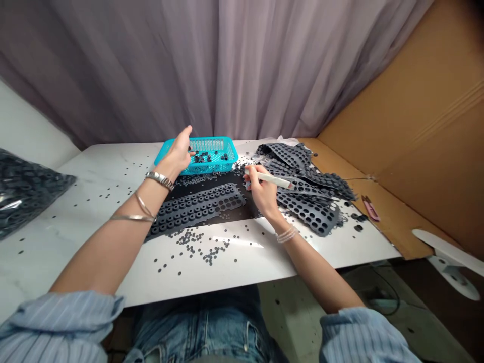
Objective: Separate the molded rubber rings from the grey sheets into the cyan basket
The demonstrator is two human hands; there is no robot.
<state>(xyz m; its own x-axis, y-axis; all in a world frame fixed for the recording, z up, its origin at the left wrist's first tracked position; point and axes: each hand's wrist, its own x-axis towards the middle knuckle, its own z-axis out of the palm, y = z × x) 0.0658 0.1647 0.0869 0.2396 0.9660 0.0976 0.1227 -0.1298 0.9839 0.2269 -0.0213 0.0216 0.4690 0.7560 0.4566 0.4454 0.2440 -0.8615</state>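
Observation:
My left hand point(180, 154) is over the left end of a turquoise plastic basket point(212, 168). Its thumb points up, its fingers are apart, and I see nothing held in it. Small black rubber rings point(202, 157) lie inside the basket. In my right hand point(262, 194) is a white pen-like stick point(275, 179), gripped between thumb and fingers and slanting down to the right. Between my forearms lies a dark rubber sheet point(192, 206) with rows of raised rings; its right end has open holes. My left forearm hides the sheet's left end.
Punched rubber sheets point(306, 191) are heaped on the right. Small black discs point(192, 244) are scattered over the white table point(234, 277). A clear bag of black pieces point(26, 191) stands at far left. Pink-handled snips point(370, 208) lie on cardboard at right. A grey curtain point(242, 65) hangs behind.

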